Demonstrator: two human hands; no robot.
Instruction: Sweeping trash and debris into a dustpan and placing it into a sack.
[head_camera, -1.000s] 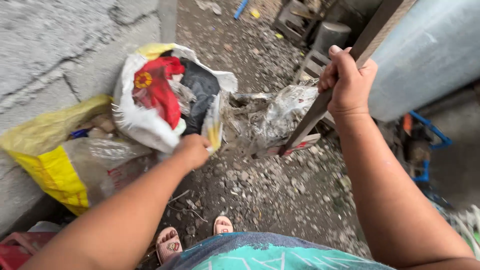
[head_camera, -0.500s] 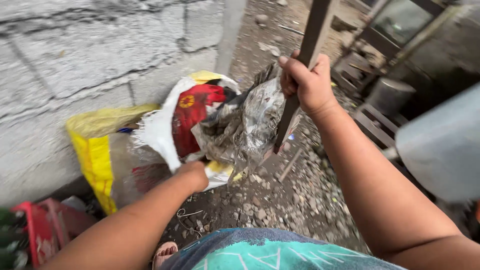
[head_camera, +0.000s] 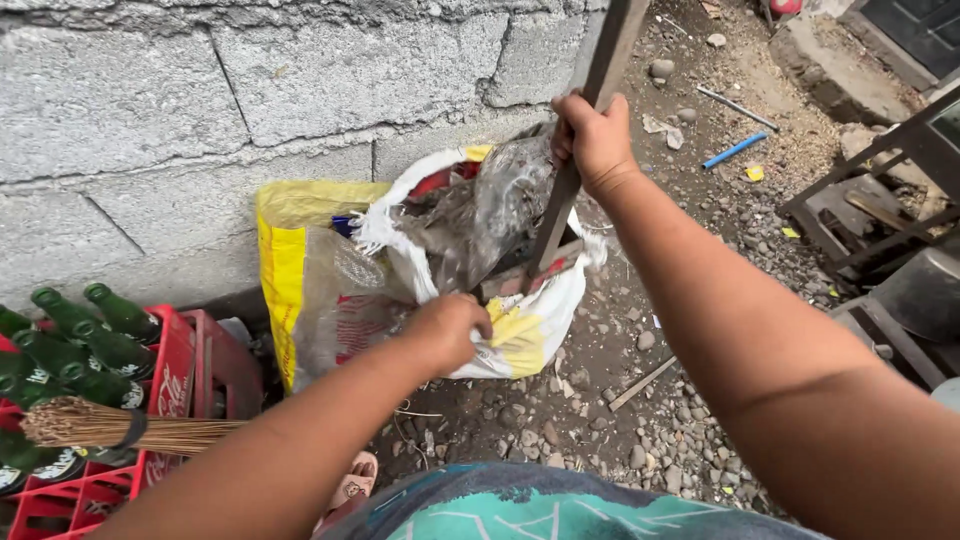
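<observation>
Your left hand (head_camera: 447, 330) clamps the sack (head_camera: 520, 335) rim open while your right hand (head_camera: 592, 140) grips the handle (head_camera: 585, 120), tipping dirty plastic (head_camera: 480, 225) inside.

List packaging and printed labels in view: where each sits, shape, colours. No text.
White woven sack: on the gravel by the block wall, mouth held open by the left hand, yellow and red print.
Yellow-and-clear plastic bag: against the wall, behind the sack, red print.
Red bottle crate: lower left, white lettering, holds green glass bottles with small labels.
Right hand: grips a long handle.
</observation>
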